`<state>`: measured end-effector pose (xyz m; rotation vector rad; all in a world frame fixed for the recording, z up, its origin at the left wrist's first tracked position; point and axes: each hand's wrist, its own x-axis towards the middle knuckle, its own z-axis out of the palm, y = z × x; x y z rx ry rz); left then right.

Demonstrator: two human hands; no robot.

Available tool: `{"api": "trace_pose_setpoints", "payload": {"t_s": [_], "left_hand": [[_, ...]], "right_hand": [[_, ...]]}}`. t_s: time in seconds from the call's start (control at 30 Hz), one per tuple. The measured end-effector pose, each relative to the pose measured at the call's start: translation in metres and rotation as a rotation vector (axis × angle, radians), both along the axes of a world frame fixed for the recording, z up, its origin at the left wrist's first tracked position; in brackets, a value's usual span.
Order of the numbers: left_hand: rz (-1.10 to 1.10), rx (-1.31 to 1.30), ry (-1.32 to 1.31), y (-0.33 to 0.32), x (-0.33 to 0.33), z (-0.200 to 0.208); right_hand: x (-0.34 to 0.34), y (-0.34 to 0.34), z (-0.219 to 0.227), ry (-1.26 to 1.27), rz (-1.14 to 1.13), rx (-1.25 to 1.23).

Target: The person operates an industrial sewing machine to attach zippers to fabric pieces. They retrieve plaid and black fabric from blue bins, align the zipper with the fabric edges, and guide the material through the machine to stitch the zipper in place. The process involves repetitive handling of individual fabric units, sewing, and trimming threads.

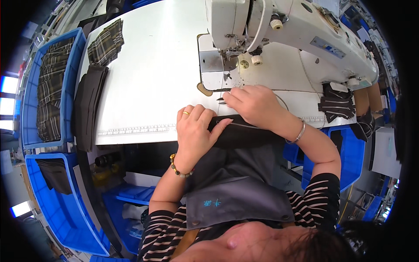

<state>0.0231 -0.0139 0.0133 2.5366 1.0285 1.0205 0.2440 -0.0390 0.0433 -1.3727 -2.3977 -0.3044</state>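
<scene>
A dark fabric piece with a metal zipper (248, 136) hangs over the table's front edge, close to my body. My left hand (195, 129) pinches its left end between thumb and fingers. Just to the right and slightly farther away is my right hand (255, 105), closed. Two dark pointed blades, like thread snips (221, 101), stick out of it to the left. Their handles are hidden in my palm. Beyond both hands stands a white sewing machine (231, 26), its needle area over a metal plate (211, 61).
Folded dark fabric (91, 100) and plaid pieces (106, 43) lie at the table's left side. Farther left are blue bins (78, 65), one with plaid fabric. Dark zippered pieces (337, 106) sit at the right. A ruler strip (135, 131) runs along the front edge.
</scene>
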Motion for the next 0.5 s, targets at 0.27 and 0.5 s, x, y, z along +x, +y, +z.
{"api": "trace_pose_setpoints", "payload": {"t_s": [0.27, 0.5], "left_hand": [[-0.001, -0.008, -0.044, 0.0, -0.002, 0.001], [-0.007, -0.024, -0.063, 0.0, -0.002, 0.002]], "right_hand": [[0.005, 0.001, 0.008, -0.014, -0.07, 0.074], [0.015, 0.005, -0.005, -0.011, -0.142, 0.041]]}}
